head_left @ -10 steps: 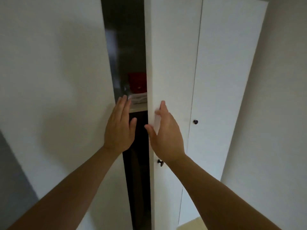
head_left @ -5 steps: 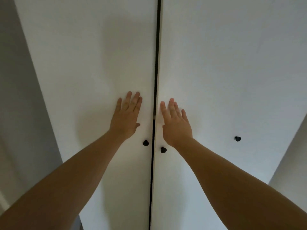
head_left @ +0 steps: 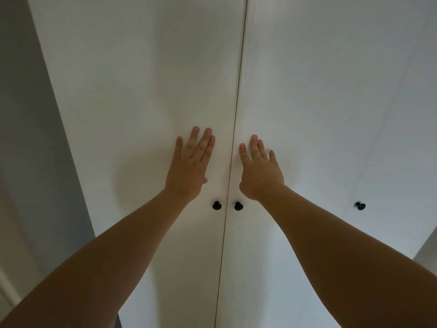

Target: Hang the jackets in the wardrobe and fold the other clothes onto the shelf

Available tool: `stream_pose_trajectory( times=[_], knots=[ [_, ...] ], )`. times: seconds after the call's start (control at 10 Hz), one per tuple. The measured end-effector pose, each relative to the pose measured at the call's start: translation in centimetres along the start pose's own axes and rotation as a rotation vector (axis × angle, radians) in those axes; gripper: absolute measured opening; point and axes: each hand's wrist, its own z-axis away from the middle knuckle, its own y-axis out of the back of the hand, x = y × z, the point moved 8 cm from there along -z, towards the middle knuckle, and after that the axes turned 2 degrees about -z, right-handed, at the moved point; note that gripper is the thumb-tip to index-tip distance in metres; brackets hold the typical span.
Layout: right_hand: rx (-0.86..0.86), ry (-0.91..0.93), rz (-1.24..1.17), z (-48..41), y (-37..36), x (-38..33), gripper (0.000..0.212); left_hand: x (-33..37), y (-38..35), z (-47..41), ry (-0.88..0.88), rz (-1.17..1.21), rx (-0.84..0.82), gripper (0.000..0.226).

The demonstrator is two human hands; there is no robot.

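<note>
My left hand (head_left: 190, 165) and right hand (head_left: 259, 170) lie flat and empty on the wardrobe doors (head_left: 146, 91), either side of the seam, pressing them flush. The knobs (head_left: 216, 205) sit just below my wrists; no clothes in view, presumably inside.

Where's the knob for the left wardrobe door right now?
In the head view, the left door knob sits near centre, just left of the seam between the closed doors, below the left hand and beside the right door knob.
</note>
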Motion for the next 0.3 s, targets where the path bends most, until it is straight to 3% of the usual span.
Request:
stream_pose_trajectory(
  times=[0.2,0.3],
  knots=[
    [-0.142,-0.011,0.002,-0.4,1.3,-0.1,0.087,0.1,0.8,-0.1,0.021,-0.015,-0.083,0.129],
    [-0.123,0.045,-0.108,0.4,3.9,0.1,0.079,0.4,2.2,0.2,-0.002,-0.042,-0.133,0.114]
  ],
)
